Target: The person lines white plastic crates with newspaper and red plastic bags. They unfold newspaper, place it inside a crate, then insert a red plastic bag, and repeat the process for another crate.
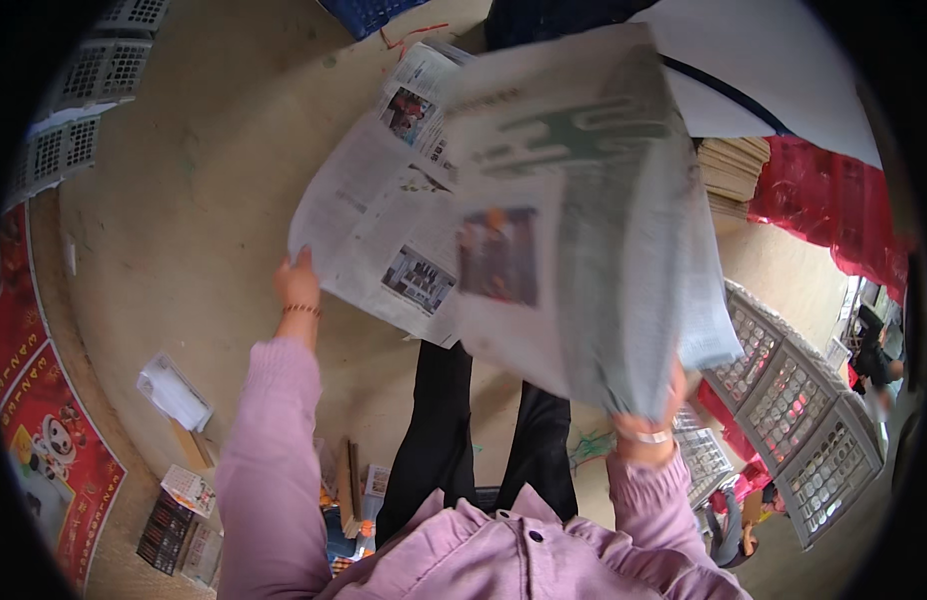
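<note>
Large printed newspaper sheets (373, 217) are spread in the air before me, above the floor. My left hand (298, 281) pinches the lower left edge of one sheet. At the lower right, my right hand (658, 416) grips the bunched bottom corner of another newspaper sheet (508, 330), which is raised and blurred. That sheet partly covers the left one. More newspaper shows behind it at the right. Most of my right hand's fingers are hidden by paper.
Stacked grey plastic crates (790, 405) stand at right, near red plastic sheeting (816, 195) and a cardboard stack (730, 169). White crates (107, 71) are at upper left. A red printed banner (58, 450) and a white paper-filled box (175, 390) lie at left. Another person (876, 360) is far right.
</note>
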